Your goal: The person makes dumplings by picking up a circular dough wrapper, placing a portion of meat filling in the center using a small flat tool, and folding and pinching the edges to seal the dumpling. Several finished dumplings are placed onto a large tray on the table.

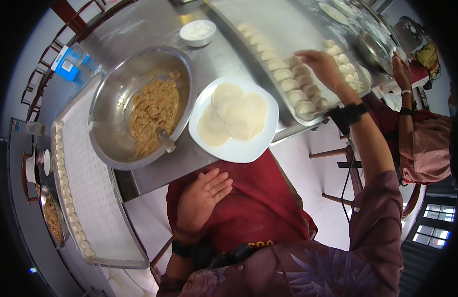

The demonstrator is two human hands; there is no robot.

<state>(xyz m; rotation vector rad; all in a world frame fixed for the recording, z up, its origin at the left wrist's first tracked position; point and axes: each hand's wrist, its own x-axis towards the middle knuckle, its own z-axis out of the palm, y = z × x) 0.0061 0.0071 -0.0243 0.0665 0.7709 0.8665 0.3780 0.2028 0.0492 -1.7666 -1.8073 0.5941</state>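
My left hand [201,198] is held palm up over the red apron [266,200], fingers spread a little and nothing in it. My right hand [320,67] reaches over the metal tray [269,70], above rows of folded dumplings [288,85]; its fingertips are near the dumplings, and whether it touches one cannot be told. Between the hands, a white plate [244,157] at the table's edge holds several overlapping round dough wrappers [242,111]. Left of the plate stands a large steel bowl [110,100] of minced filling [154,111], with a utensil handle [166,141] sticking out.
A small bowl of white powder [197,33] stands behind the plate. At the left lies a perforated tray [95,185] with a dumpling row [67,193] along its side. Another steel bowl of filling [52,219] is beyond it. A co-worker's hand [401,72] is at the far right.
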